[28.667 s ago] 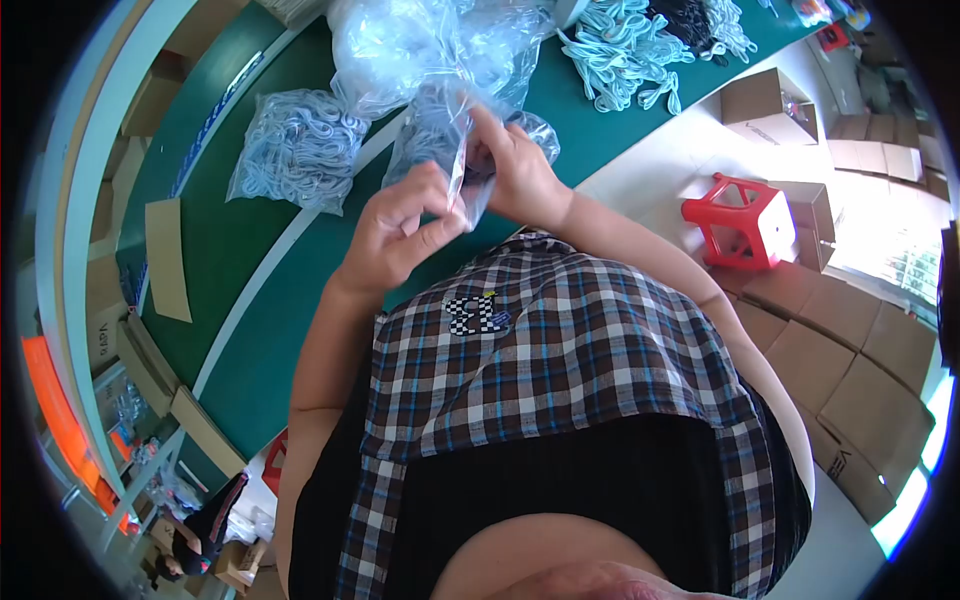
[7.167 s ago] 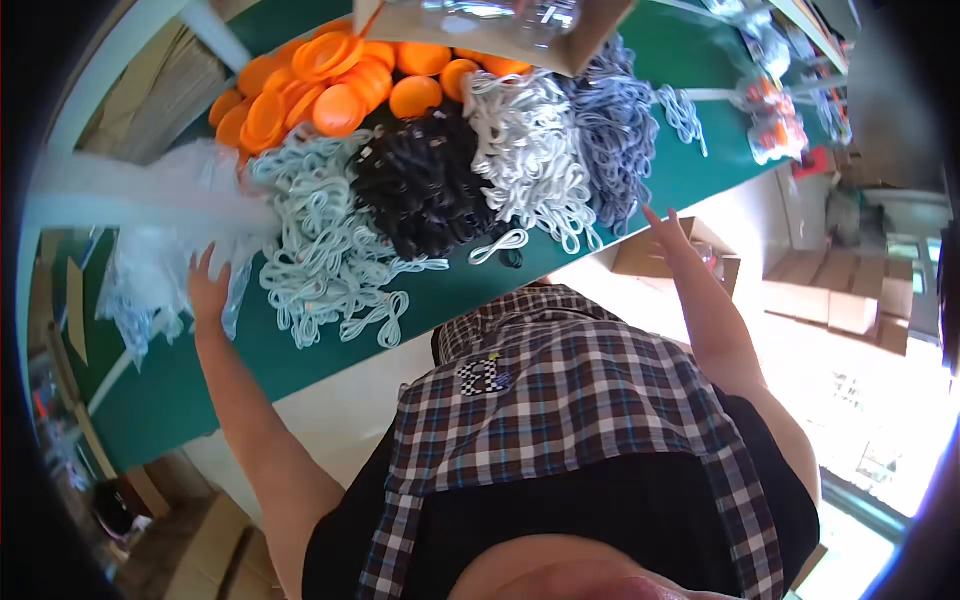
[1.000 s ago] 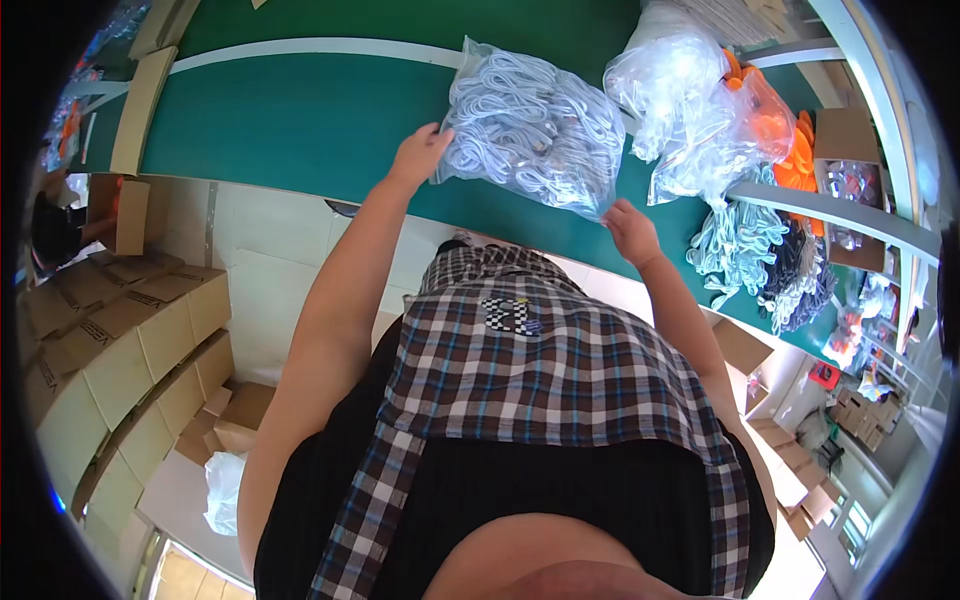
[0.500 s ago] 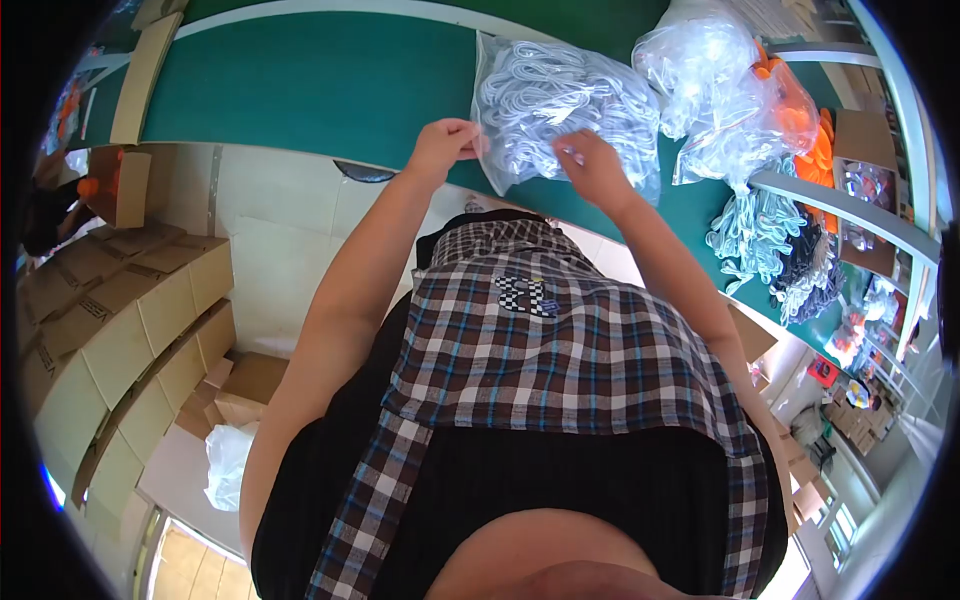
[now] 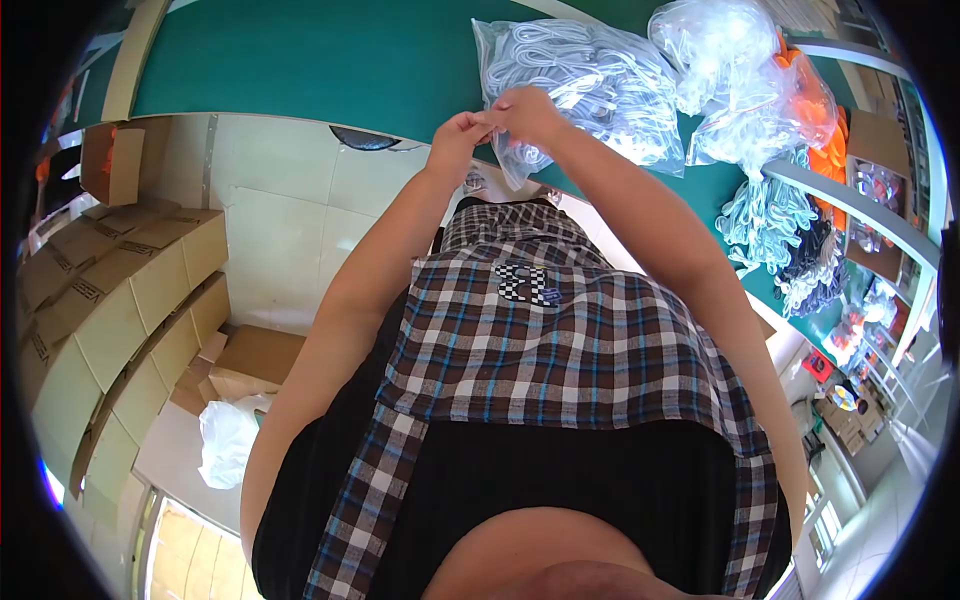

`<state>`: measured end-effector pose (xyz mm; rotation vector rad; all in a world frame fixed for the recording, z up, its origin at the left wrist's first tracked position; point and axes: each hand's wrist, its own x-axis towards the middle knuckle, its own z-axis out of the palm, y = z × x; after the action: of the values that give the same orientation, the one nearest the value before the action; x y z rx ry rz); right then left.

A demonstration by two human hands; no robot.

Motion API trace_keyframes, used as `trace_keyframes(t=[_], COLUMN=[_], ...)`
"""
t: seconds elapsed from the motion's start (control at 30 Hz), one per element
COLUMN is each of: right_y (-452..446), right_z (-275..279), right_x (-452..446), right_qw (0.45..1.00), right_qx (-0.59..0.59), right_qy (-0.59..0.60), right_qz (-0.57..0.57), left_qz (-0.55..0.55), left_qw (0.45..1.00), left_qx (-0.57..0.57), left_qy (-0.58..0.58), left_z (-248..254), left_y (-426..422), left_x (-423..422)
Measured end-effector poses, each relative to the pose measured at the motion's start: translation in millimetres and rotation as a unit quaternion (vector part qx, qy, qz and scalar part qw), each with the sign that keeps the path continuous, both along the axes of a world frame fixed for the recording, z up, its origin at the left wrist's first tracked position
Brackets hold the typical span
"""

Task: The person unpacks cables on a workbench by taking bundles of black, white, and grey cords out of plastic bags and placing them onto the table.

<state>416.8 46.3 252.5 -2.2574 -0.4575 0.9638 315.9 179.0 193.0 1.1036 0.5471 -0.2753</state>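
A clear plastic bag [image 5: 600, 90] packed with coiled grey-white cords lies on the green table, its near edge drooping past the table's front. My left hand [image 5: 462, 140] is closed in a pinch at the bag's near left edge. Right beside it, my right hand [image 5: 528, 115] also has its fingers closed on that edge, over the bag's corner. The fingertips of both hands meet, and the bit of film between them is mostly hidden.
More clear bags [image 5: 715, 60] rest to the right, with orange pieces [image 5: 828, 155] behind them. Bundles of pale cords [image 5: 765, 220] and dark cords [image 5: 815, 255] hang near a metal rail [image 5: 850, 210]. Cardboard boxes [image 5: 130, 290] are stacked on the left below the green table [image 5: 300, 70].
My right hand has moved left from the top of the bag to meet my left hand at its edge. My left hand has shifted slightly right.
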Motion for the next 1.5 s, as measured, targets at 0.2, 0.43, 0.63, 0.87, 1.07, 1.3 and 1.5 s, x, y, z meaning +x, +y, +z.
trace_keyframes(t=[0.2,0.43,0.63,0.87,1.07,1.3,1.5], right_y=[-0.9,-17.3,-27.7,-61.1,-55.3,-68.5,-89.6], right_z=[-5.6,3.5,-5.0,33.1,57.5,48.9,84.2], right_x=[16.7,-0.3,0.9,-9.8,-36.6,-34.2,-46.5], right_qw=[0.990,0.972,0.949,0.848,0.845,0.586,0.525], right_qx=[-0.023,0.100,0.147,0.356,0.406,0.523,0.668], right_qy=[0.138,0.175,0.231,0.273,0.162,0.276,0.338], right_qz=[-0.025,-0.121,-0.159,-0.283,-0.308,-0.554,-0.404], left_qz=[-0.001,0.146,0.117,0.054,0.021,0.036,0.020], left_qw=[0.999,0.804,0.922,0.989,0.998,0.993,0.983], left_qx=[-0.023,-0.375,-0.293,-0.120,-0.044,-0.103,-0.163], left_qy=[-0.023,0.437,0.224,0.067,0.043,-0.040,-0.085], left_z=[3.3,24.1,-14.6,1.6,21.3,10.8,25.7], left_y=[-5.3,18.4,19.0,9.1,-6.8,-20.9,-38.0], left_x=[1.8,39.4,13.8,9.5,24.3,31.5,31.6])
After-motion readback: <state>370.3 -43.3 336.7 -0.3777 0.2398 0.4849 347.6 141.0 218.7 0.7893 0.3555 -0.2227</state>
